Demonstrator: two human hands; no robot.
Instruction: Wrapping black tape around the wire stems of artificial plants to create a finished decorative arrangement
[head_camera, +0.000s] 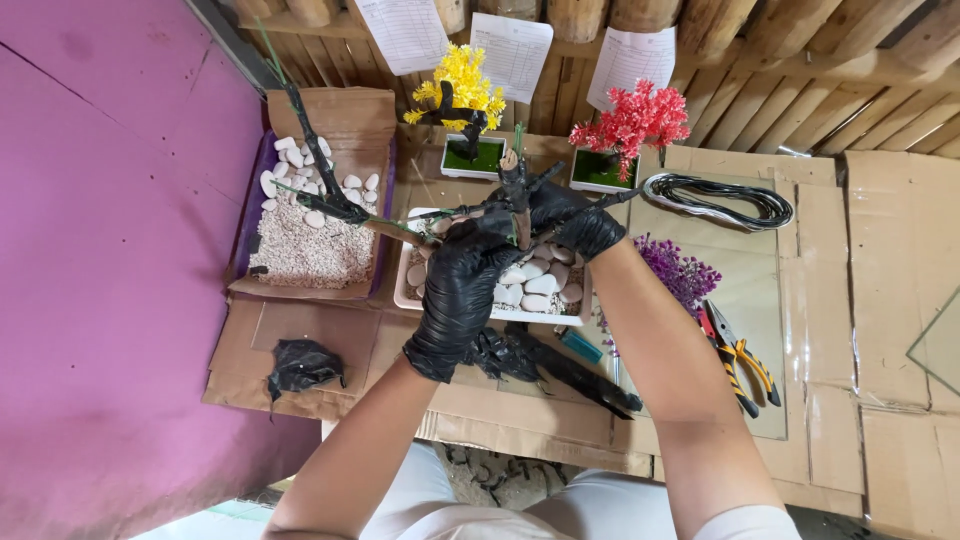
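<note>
A cardboard-covered bench (900, 300) carries a purple tray of pale gravel and white stones (312, 250) far left. Mid-bench, a white rectangular pot of white pebbles (530, 290) sits under both black-gloved hands. The left hand (462, 285) and right hand (575, 222) have their fingers pinching a dark wire tree trunk (516, 195), apparently steadying it upright above the pot.

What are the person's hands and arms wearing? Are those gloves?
Yes. Both the left hand and the right hand wear shiny black gloves, thin and crinkly, ending just past the wrists. The forearms are bare, with no watch or bracelet showing. Short white sleeves show at the bottom edge.
</note>
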